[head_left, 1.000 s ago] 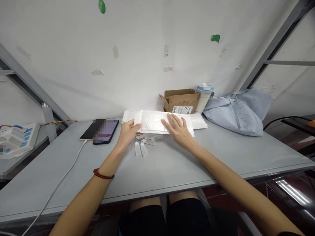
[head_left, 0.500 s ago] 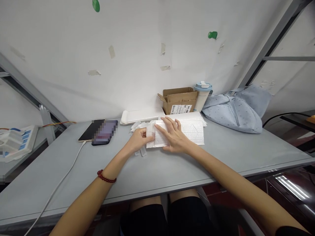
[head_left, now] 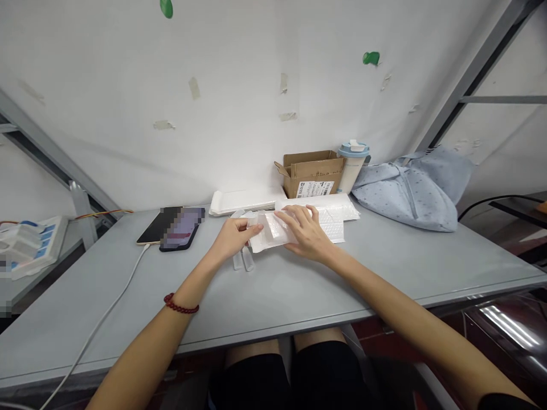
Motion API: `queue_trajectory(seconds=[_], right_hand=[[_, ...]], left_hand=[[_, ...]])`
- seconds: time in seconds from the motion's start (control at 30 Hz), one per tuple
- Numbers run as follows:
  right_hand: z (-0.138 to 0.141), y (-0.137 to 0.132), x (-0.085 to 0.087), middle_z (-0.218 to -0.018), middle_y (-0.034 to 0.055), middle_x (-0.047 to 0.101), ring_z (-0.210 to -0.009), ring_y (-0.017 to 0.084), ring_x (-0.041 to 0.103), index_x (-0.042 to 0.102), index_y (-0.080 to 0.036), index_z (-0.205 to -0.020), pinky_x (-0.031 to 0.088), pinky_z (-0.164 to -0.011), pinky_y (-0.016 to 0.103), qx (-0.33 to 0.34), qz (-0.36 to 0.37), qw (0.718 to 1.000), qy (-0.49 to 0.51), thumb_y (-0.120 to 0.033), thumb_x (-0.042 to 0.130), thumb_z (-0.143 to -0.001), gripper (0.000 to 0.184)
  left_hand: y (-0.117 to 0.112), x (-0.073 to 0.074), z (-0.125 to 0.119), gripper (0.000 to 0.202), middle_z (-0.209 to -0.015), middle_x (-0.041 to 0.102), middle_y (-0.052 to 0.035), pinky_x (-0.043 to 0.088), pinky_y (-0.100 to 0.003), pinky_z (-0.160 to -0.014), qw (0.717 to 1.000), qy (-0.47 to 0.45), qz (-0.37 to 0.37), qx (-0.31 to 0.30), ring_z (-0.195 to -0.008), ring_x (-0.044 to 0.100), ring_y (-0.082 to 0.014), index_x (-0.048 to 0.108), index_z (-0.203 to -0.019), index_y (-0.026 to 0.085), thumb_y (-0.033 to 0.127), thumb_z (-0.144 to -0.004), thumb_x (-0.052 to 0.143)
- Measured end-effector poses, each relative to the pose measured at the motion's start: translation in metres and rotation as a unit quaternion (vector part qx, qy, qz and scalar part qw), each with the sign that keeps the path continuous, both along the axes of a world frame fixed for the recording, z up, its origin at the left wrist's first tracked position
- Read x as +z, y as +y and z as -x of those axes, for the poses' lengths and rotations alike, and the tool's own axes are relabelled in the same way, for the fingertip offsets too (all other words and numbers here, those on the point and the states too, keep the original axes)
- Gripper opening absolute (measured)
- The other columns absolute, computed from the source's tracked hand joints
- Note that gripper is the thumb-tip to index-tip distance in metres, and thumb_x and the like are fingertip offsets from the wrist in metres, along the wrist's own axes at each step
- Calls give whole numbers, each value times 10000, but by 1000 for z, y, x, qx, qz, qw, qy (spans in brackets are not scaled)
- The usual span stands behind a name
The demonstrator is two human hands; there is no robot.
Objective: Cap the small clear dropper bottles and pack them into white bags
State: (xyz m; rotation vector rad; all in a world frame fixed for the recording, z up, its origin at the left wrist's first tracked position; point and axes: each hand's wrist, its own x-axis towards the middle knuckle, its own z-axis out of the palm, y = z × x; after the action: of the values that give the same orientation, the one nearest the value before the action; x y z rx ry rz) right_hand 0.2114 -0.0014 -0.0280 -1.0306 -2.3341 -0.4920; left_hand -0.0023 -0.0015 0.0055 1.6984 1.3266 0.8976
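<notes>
A white bubble mailer (head_left: 334, 229) is between my two hands, low over the grey desk, its open flap end toward the left. My left hand (head_left: 233, 234) pinches the edge of the flap between thumb and fingers. Over the mailer's middle lies my right hand (head_left: 308, 234), fingers bent across the upper layer near the mouth and thumb at the lower edge. The mouth gapes slightly; what is inside cannot be seen. Beside my left hand, several small clear plastic pieces (head_left: 247, 259) lie partly covered by the hand and mailer.
Behind are a stack of white mailers (head_left: 245, 200) and another white mailer (head_left: 344, 204). An open cardboard box (head_left: 314, 171), a lidded cup (head_left: 351, 171) and a light-blue cloth bag (head_left: 410, 196) stand along the wall. Two phones (head_left: 182, 230) and a white cable (head_left: 113, 304) lie left.
The mailer has shifted left and tilted, and its mouth has lifted apart from the flap. My left hand has moved slightly left and up with the flap.
</notes>
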Motion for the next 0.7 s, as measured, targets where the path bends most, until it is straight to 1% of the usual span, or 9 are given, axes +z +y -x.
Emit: queue_trajectory(seconds=[0.13,0.23,0.33,0.43,0.57,0.7], right_hand=[[-7,6,2,-1189,155,487,-1103,296,435,354,-168,-1303,247,-948,465,-23,-10,998,55,-236,567,-742,604],[-13,10,4,-1172,147,498,-1080,295,441,378,-170,-1281,274,-920,438,-37,-17,995,89,-227,562,-733,581],[-16,12,5,-1168,145,507,-1067,293,446,399,-166,-1261,286,-905,428,-46,-10,993,111,-232,561,-731,558],[-16,13,5,-1167,143,510,-1063,296,452,413,-175,-1250,290,-895,426,-48,8,992,119,-239,554,-735,538],[-15,13,4,-1174,138,512,-1075,291,446,415,-174,-1246,293,-893,418,-48,24,992,116,-230,551,-734,533],[-14,15,2,-1175,143,518,-1072,288,449,431,-162,-1231,296,-897,415,-52,29,991,116,-230,555,-725,526]], left_hand=[[3,14,15,290,-597,625,-31,382,-221,-468,999,21,7,24,-515,531,-117,619,-593,147,417,-698,629],[8,19,31,263,-594,630,-44,365,-223,-446,997,72,23,23,-500,524,-121,626,-556,154,390,-670,642],[12,19,43,224,-500,578,-25,332,-230,-428,989,141,47,9,-454,484,-121,622,-517,164,355,-628,660],[14,16,47,219,-449,535,-5,326,-240,-442,980,193,51,5,-429,456,-119,611,-492,170,346,-615,652],[13,13,43,189,-460,505,30,321,-238,-472,979,200,30,0,-446,451,-119,628,-597,170,358,-604,651],[12,9,36,229,-465,454,68,311,-230,-490,982,188,3,-13,-457,434,-116,615,-733,175,364,-607,645]])
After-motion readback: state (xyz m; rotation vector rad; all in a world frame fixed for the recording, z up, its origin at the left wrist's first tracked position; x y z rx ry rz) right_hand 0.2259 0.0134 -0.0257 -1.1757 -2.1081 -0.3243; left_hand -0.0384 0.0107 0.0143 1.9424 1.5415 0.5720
